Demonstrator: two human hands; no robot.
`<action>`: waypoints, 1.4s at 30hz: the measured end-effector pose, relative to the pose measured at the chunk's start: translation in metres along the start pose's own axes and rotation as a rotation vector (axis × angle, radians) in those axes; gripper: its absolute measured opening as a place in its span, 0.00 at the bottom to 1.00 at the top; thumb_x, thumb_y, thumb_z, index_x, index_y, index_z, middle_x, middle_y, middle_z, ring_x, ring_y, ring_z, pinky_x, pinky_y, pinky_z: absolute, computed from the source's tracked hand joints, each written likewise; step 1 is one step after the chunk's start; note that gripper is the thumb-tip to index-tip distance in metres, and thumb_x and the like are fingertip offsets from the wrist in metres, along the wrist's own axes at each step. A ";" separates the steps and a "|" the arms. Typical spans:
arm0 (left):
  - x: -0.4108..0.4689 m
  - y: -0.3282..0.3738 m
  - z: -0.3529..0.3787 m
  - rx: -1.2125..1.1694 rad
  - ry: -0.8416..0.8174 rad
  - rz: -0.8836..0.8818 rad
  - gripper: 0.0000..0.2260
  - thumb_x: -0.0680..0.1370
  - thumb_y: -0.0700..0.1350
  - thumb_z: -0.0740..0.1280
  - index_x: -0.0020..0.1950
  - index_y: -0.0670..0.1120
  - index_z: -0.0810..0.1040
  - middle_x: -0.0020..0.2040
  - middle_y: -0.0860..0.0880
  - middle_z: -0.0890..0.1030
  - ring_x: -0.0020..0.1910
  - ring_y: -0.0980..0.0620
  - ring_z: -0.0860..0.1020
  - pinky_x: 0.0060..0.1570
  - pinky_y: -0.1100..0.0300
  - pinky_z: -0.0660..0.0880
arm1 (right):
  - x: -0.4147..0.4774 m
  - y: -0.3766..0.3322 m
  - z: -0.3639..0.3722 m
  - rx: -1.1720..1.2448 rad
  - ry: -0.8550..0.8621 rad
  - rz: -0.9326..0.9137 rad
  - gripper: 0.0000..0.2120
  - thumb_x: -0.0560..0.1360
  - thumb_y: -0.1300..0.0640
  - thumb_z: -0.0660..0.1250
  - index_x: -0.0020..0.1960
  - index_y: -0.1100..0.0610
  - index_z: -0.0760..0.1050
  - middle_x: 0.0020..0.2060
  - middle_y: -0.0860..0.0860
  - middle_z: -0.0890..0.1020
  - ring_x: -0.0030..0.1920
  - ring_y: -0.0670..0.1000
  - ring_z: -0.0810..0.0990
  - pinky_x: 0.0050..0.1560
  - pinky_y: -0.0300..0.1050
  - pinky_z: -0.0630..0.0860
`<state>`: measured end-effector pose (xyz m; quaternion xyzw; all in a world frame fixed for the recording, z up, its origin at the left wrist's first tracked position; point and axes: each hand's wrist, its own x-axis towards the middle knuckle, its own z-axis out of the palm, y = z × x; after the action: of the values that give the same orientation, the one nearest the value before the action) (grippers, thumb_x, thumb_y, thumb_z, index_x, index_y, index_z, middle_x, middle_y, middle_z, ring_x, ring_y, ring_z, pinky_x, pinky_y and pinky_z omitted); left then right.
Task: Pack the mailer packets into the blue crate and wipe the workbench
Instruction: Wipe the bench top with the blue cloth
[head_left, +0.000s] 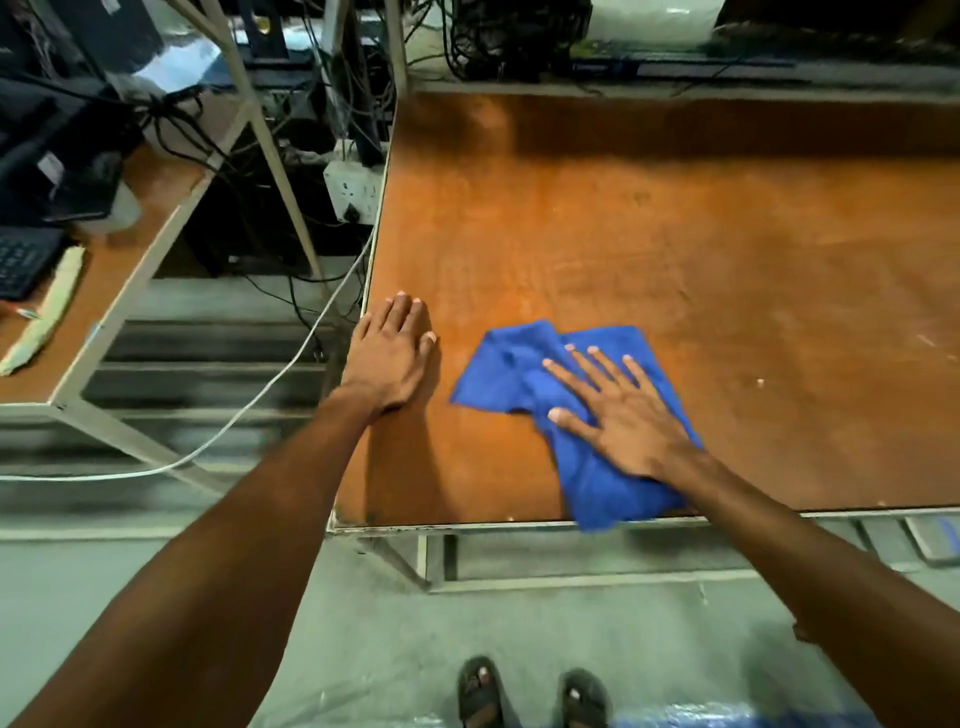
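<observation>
Pressing flat with fingers spread, the right hand (626, 415) pins a blue cloth (519, 374) near the workbench's (675, 234) front edge. The left hand (392, 358) lies flat and empty at its left edge.

A single wide-angle view from a camera worn on the person's head, looking forward and steeply down. It sits close above the near edge of the workbench (675, 234), whose brown top fills the centre and right of the frame and runs away toward the top edge. Both forearms reach in from the bottom corners — the left hand (392, 356) and right hand (623, 415) lie near mid-frame, close to the lens. At the very bottom, almost straight beneath the camera, are the person's sandalled feet (480, 691) on the floor. The wide lens also takes in a side desk (156, 197) at the left and tangled cables (498, 36) along the top.
</observation>
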<state>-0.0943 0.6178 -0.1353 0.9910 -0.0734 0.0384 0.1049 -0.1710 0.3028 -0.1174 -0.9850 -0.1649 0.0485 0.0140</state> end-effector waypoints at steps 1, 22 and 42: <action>-0.002 0.002 0.001 -0.001 -0.009 -0.015 0.27 0.83 0.57 0.51 0.79 0.46 0.58 0.80 0.45 0.57 0.79 0.45 0.54 0.75 0.48 0.51 | 0.006 0.032 -0.003 0.009 0.006 0.171 0.35 0.73 0.26 0.35 0.78 0.36 0.42 0.80 0.45 0.50 0.79 0.50 0.47 0.77 0.58 0.44; 0.107 0.124 0.035 0.007 -0.020 0.050 0.36 0.76 0.66 0.41 0.80 0.50 0.55 0.81 0.49 0.53 0.80 0.51 0.49 0.76 0.48 0.46 | 0.073 0.147 -0.008 -0.013 0.056 -0.070 0.33 0.76 0.29 0.41 0.79 0.39 0.43 0.79 0.44 0.50 0.79 0.51 0.45 0.75 0.62 0.39; 0.291 0.166 0.062 -0.032 -0.038 0.025 0.37 0.76 0.66 0.39 0.81 0.48 0.50 0.81 0.50 0.49 0.80 0.52 0.46 0.77 0.49 0.45 | 0.322 0.292 -0.035 0.048 0.087 0.082 0.34 0.77 0.30 0.44 0.79 0.43 0.45 0.80 0.48 0.49 0.79 0.51 0.44 0.75 0.63 0.40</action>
<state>0.1705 0.4037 -0.1351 0.9888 -0.0882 0.0199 0.1189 0.2298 0.1319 -0.1249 -0.9915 -0.1224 0.0104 0.0430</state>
